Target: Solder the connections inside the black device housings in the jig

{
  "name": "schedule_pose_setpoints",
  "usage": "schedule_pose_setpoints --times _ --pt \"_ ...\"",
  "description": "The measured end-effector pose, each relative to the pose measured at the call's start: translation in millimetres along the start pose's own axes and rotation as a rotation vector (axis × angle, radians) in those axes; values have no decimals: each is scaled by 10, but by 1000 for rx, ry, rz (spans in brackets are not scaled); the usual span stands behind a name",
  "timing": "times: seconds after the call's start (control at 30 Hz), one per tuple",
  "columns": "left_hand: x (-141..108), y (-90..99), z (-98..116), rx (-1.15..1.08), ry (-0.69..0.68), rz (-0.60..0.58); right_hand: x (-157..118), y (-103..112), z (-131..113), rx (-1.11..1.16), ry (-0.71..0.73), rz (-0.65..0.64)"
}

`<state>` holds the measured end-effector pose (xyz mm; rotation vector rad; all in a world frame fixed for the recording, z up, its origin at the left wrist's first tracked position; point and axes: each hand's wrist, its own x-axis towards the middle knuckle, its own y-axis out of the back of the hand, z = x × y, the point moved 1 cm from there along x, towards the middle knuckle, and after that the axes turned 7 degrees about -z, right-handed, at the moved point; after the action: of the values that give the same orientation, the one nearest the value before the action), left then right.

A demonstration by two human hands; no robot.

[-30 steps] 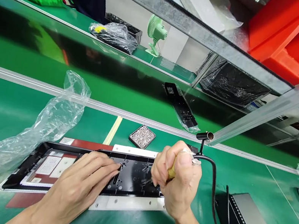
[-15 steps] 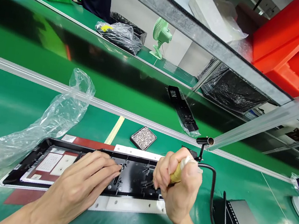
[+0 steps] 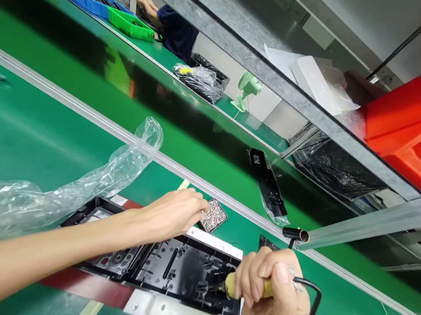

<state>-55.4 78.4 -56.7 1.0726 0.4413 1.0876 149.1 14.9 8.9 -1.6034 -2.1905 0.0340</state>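
Observation:
My right hand (image 3: 276, 294) grips the yellow handle of a soldering iron (image 3: 231, 285), its cord trailing off the back end. The iron's tip points down into a long black plastic housing (image 3: 186, 267) full of posts and slots. My left hand (image 3: 180, 212) reaches across the housing to a small black tray (image 3: 215, 229) of tiny metal pieces. Its fingertips are drawn together over the tray's left side; whatever they pinch is too small to make out. Under the housing lies a dark red board with a white fixture bar (image 3: 174, 314) along its front.
Clear plastic wrap (image 3: 109, 177) lies left of the housing. Behind the tray, a bagged black part (image 3: 268, 187) rests beyond the metal rail. A tube-shaped iron holder (image 3: 295, 234) stands at right. An orange-red bin (image 3: 415, 128) sits on the overhead shelf, with a co-worker's arm (image 3: 149, 8) far back.
My left hand has moved from inside the housing to the small tray. The right hand still holds the soldering iron, its handle now tilted more to the side. The camera view has shifted.

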Motion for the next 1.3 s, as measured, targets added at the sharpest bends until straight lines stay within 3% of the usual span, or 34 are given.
schedule_pose_setpoints --times 0.17,0.3,0.7,1.03,1.3 --pt "585 -234 -223 5 -36 -91 -3 18 60 32 -10 20" --pt "780 -424 -280 26 -61 -116 15 38 61 47 -17 36" --pt "800 -634 -307 156 -164 -143 31 20 59 23 -13 52" --pt "736 -500 -360 141 -179 -103 71 -60 44 -11 49 111" --pt "772 -618 -309 164 -165 -120 75 -72 33 -18 60 112"
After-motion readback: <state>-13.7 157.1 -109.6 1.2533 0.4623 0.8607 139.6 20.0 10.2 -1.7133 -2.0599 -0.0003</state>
